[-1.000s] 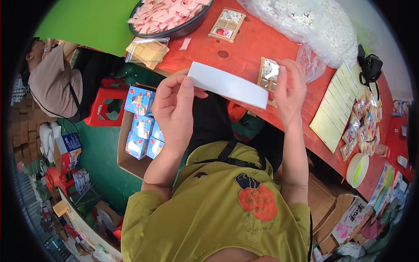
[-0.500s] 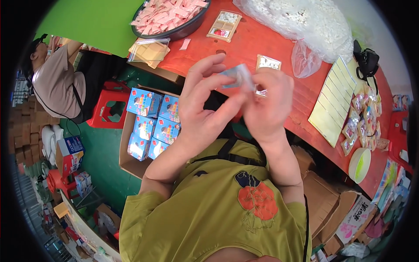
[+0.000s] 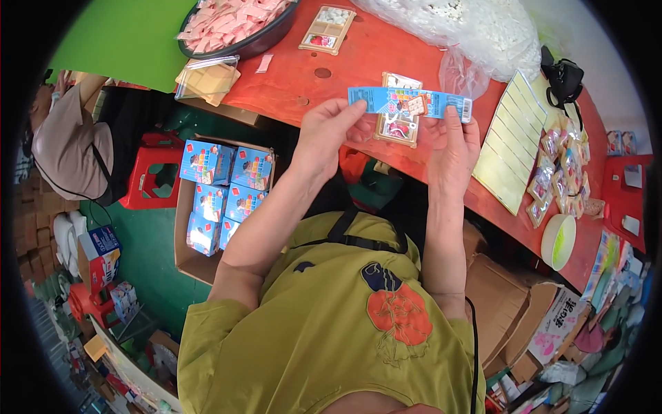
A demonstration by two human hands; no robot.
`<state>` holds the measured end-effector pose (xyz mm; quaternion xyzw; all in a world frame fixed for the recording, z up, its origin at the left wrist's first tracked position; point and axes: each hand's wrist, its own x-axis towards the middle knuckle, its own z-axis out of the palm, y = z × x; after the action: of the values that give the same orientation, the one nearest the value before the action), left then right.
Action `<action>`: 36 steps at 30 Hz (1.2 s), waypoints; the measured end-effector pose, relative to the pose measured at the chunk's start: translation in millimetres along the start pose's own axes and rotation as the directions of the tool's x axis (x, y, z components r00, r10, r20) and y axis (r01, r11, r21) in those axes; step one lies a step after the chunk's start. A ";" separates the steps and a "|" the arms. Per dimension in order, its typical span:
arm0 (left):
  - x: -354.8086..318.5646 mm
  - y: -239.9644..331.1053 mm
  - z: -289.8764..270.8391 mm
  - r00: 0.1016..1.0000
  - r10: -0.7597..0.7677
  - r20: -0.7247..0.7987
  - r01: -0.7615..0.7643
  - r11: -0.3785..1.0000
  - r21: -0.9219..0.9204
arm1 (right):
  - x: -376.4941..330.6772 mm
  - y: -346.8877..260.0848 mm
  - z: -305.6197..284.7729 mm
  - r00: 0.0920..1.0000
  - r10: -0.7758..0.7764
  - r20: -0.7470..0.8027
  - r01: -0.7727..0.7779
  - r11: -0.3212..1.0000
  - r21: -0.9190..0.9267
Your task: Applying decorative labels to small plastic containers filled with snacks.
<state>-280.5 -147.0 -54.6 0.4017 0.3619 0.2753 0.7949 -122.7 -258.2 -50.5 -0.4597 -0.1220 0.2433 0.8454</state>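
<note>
A blue printed paper strip (image 3: 429, 103) is stretched out flat between my two hands. My left hand (image 3: 329, 131) pinches its left end, thumb on top. At the other end, my right hand (image 3: 452, 146) grips the strip under its thumb. Below the strip, on the red table, lies a tan compartment tray (image 3: 398, 131) with white pieces and a red-printed packet; the strip hides its middle. A second such tray (image 3: 327, 30) sits farther back, with white pieces and a strawberry-printed packet in it.
A dark basin (image 3: 265, 40) of pink sachets, stacked tan trays (image 3: 209, 81) and one loose sachet (image 3: 264, 63) are at left. A big clear bag (image 3: 476, 41), yellow sheet (image 3: 510, 141), packaged pieces (image 3: 562, 169) and bowl (image 3: 558, 241) are at right. A carton holds blue boxes (image 3: 208, 163).
My hands have moved apart, and the blue strip between them, folded and blurred before, is now spread out flat. The view has shifted slightly.
</note>
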 end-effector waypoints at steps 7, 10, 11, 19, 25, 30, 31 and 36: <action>29.9 -5.9 7.5 0.993 -0.056 -0.104 0.073 0.983 0.168 | 8.4 -0.4 -30.1 0.970 0.224 -0.093 -0.242 0.921 -0.306; 34.6 -15.4 9.9 0.995 -0.017 -0.101 0.042 0.968 0.248 | 16.0 2.8 -41.6 0.962 0.267 -0.052 -0.267 0.893 -0.363; 35.4 -17.4 10.6 0.994 0.008 -0.105 0.022 0.959 0.282 | 17.7 3.8 -43.6 0.962 0.268 -0.054 -0.269 0.891 -0.365; 37.9 -23.5 20.3 0.976 0.163 -0.144 -0.061 0.840 0.540 | 21.0 6.8 -50.5 0.950 0.302 -0.082 -0.286 0.730 -0.621; 40.0 -42.2 14.9 0.873 0.487 0.033 -0.266 0.418 0.868 | 19.1 18.7 -59.4 0.966 -0.007 0.259 0.249 0.289 -0.924; -12.2 -38.9 0.3 0.925 0.370 -0.082 -0.137 0.528 0.838 | -12.3 7.8 -58.1 0.965 0.083 0.247 0.208 0.329 -0.921; -21.0 -44.4 -3.9 0.928 0.364 -0.082 -0.132 0.526 0.840 | -16.9 6.5 -58.3 0.959 0.108 0.261 0.210 0.346 -0.914; -35.4 -76.0 -22.5 0.969 -0.168 -0.180 0.185 0.980 0.078 | -22.8 6.6 -56.5 0.938 0.070 0.340 0.316 0.230 -0.920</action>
<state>-308.0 -202.8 -115.1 0.3796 0.4764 0.2197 0.7620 -119.9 -307.7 -86.6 -0.8254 -0.4130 0.1163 0.3670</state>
